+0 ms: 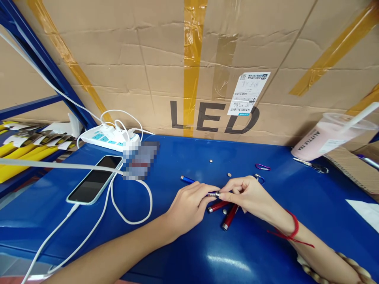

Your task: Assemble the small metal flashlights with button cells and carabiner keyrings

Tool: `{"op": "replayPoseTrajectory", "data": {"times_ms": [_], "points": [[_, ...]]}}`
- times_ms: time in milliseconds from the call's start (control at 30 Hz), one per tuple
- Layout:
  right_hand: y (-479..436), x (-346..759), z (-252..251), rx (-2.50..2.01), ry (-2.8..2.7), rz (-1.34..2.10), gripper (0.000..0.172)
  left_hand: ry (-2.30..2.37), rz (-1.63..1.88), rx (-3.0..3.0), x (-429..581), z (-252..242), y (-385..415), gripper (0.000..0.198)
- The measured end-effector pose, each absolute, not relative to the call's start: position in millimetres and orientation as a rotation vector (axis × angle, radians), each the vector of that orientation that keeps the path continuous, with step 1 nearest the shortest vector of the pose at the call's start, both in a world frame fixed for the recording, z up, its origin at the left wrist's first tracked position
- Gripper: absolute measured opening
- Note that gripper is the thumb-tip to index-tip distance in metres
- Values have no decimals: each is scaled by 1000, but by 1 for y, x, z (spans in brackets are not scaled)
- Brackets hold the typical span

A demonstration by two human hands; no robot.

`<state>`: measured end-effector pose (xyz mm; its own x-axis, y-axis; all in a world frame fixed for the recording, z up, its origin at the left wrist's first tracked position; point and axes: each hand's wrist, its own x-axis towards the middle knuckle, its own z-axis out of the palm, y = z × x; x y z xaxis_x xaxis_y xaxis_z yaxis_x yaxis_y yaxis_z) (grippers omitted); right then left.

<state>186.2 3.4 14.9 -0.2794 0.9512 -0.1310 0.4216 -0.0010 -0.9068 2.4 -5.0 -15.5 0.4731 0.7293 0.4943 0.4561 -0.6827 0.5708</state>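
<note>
Fingers (207,188) of the left hand (188,203) pinch a small labelled metal tube (211,194) just beyond 2 red metal tubes (218,206), and the right hand (248,193) pinches its silver end (217,194). If they slip, a tiny part could pop out and roll past the red tubes. A bump could also push away the round silver disc (224,212) between them.

From here, the left hand (188,203) hides part of the held tube (211,194), its print too small for me; the right hand (247,193) covers the far ends of the red tubes (230,218). Blocky pixels obscure something beside the phone (90,185).
</note>
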Motion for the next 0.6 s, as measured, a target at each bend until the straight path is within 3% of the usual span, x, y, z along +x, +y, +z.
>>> {"op": "replayPoseTrajectory", "data": {"times_ms": [600], "points": [[5, 195, 15, -1248, -1866, 1364, 23, 922, 768, 2035, 2, -11, -13, 9]]}}
